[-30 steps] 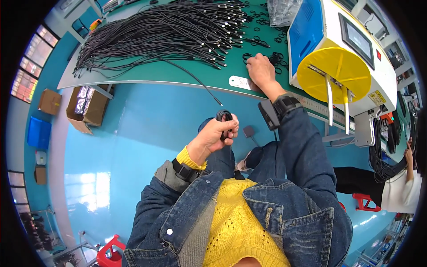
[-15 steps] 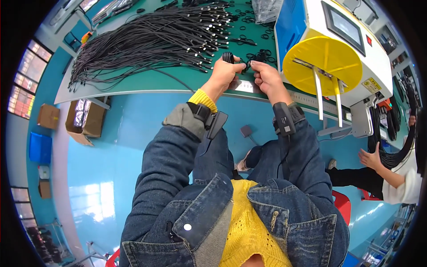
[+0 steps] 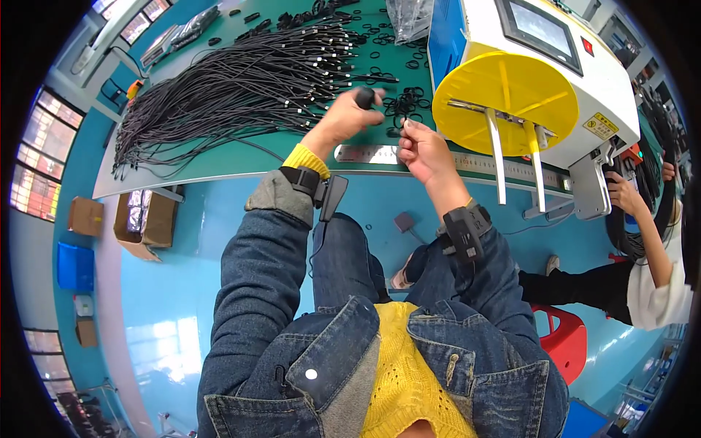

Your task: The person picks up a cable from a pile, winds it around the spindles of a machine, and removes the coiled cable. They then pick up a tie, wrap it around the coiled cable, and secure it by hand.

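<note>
Coil of black cable (image 3: 364, 98) was grasped by the left hand (image 3: 345, 118) above the green counter (image 3: 197, 55). Fingers of the right hand (image 3: 426, 151) were bent together beside black rings (image 3: 410, 99); whether they held something, I could not tell.

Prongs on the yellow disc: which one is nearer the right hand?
The whitish left prong; the right prong, yellow near the disc, stands farther from the right hand.

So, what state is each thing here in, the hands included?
Left hand: closed around a dark bundle, blurred
Right hand: fingers curled in a pinch; whether they hold anything is unclear
Black cables: loosely piled
Black rings: loose, some heaped
Ruler: lying flat
Plastic bag: crumpled
Cardboard box: open
Yellow disc: two prongs sticking out
Screen: can't tell if lit
</note>
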